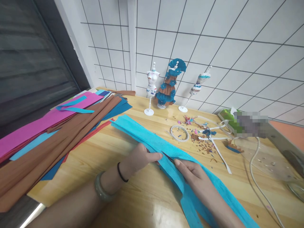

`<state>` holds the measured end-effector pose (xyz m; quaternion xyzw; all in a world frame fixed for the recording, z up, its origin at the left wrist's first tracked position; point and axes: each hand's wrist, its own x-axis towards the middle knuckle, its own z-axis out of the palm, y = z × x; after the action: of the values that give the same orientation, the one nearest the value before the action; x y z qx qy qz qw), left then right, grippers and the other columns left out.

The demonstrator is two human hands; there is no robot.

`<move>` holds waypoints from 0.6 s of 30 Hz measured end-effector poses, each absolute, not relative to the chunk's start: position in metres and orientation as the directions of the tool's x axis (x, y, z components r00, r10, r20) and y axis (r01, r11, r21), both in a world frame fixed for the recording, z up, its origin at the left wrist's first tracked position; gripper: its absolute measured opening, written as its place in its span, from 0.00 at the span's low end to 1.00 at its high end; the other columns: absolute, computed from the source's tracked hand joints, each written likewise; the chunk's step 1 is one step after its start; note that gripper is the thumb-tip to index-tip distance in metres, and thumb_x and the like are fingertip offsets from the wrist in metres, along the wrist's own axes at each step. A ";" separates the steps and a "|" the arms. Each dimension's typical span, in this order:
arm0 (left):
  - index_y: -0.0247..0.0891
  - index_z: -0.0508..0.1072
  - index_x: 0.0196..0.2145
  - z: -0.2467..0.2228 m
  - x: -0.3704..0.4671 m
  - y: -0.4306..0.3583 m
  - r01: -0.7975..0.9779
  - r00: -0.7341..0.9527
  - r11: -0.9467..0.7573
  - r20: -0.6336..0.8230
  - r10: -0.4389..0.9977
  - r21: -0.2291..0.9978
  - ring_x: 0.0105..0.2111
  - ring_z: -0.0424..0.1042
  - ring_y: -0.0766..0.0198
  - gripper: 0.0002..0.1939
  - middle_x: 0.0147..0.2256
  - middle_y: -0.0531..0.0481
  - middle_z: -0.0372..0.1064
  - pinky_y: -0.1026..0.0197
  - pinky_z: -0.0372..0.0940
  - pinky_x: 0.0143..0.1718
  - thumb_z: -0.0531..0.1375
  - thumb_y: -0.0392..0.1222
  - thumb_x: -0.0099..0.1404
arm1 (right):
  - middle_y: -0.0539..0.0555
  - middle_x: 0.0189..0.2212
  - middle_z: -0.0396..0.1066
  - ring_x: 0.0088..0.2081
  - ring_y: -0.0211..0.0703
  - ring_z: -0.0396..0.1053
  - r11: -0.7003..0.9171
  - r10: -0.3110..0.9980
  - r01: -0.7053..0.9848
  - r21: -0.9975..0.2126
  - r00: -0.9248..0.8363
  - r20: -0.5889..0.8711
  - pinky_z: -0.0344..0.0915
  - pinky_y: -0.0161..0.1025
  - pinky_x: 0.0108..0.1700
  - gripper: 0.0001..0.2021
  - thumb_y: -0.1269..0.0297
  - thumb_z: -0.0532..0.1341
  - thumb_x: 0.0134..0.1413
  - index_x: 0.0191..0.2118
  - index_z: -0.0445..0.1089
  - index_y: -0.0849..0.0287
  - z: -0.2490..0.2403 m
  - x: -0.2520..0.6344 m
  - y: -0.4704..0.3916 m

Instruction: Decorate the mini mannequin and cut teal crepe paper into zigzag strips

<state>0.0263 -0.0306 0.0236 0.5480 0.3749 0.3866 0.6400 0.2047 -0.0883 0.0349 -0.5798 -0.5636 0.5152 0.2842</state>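
1. L hand [142, 157]: narrow pinch on turq. paper [140, 131], thumb on top. Paper runs diag. across mid-table, far L down to near R.
2. R hand [193, 172]: closed round a dark blade [169, 157], which sits at a gap btwn paper edges; handle hidden, can't tell its shape.
3. Edges: paper's far end is right by a red strip [92, 134]. Tape roll [172, 136] just past its R edge.
4. Room: I see bare wood nr side, btwn L forearm and paper. L is tight: brown sheets [78, 129] and pink sheet [47, 122] piled over the table edge. R is cluttered w/ scraps [206, 147], white ribbon [222, 158], cable [253, 174].
5. Surface: light wood table [140, 202], visible grain.
6. Back: white form [152, 83], dressed form [169, 85], third form [197, 86] stand before tiled wall [204, 23]. Dark panel [30, 47] far L.
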 end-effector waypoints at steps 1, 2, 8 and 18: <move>0.37 0.73 0.29 0.023 0.026 -0.030 -0.090 0.416 0.110 -0.063 0.907 0.990 0.35 0.70 0.58 0.07 0.28 0.52 0.72 0.58 0.63 0.41 0.62 0.38 0.49 | 0.49 0.22 0.64 0.27 0.39 0.59 -0.205 0.947 0.359 -0.911 -0.164 -0.278 0.58 0.35 0.31 0.22 0.46 0.52 0.55 0.24 0.67 0.60 0.036 0.205 -0.089; 0.37 0.73 0.28 0.022 0.026 -0.029 -0.093 0.415 0.129 -0.080 0.906 0.987 0.34 0.70 0.59 0.06 0.28 0.51 0.72 0.57 0.64 0.41 0.62 0.38 0.48 | 0.50 0.24 0.67 0.29 0.41 0.61 -0.208 0.948 0.361 -0.909 -0.154 -0.278 0.59 0.35 0.33 0.21 0.47 0.52 0.55 0.25 0.68 0.60 0.036 0.206 -0.089; 0.35 0.70 0.20 0.017 0.026 -0.024 -0.126 0.406 0.263 -0.192 0.893 0.957 0.26 0.67 0.64 0.07 0.21 0.53 0.68 0.60 0.64 0.32 0.64 0.40 0.46 | 0.52 0.29 0.71 0.32 0.44 0.64 -0.235 0.939 0.458 -0.858 -0.120 -0.321 0.61 0.36 0.33 0.20 0.47 0.53 0.55 0.27 0.71 0.58 0.045 0.226 -0.093; 0.34 0.70 0.22 0.012 0.029 -0.020 -0.249 0.441 0.342 -0.208 0.873 0.906 0.27 0.66 0.67 0.06 0.25 0.52 0.69 0.62 0.63 0.33 0.64 0.36 0.45 | 0.53 0.29 0.74 0.31 0.47 0.68 -0.193 0.975 0.480 -0.856 0.195 -0.110 0.62 0.38 0.31 0.15 0.50 0.65 0.41 0.32 0.74 0.56 0.041 0.273 -0.082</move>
<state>0.0288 -0.0195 0.0117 0.4275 0.3650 0.3827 0.7332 0.2727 -0.0818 0.0407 -0.6879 -0.5285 0.3508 0.3527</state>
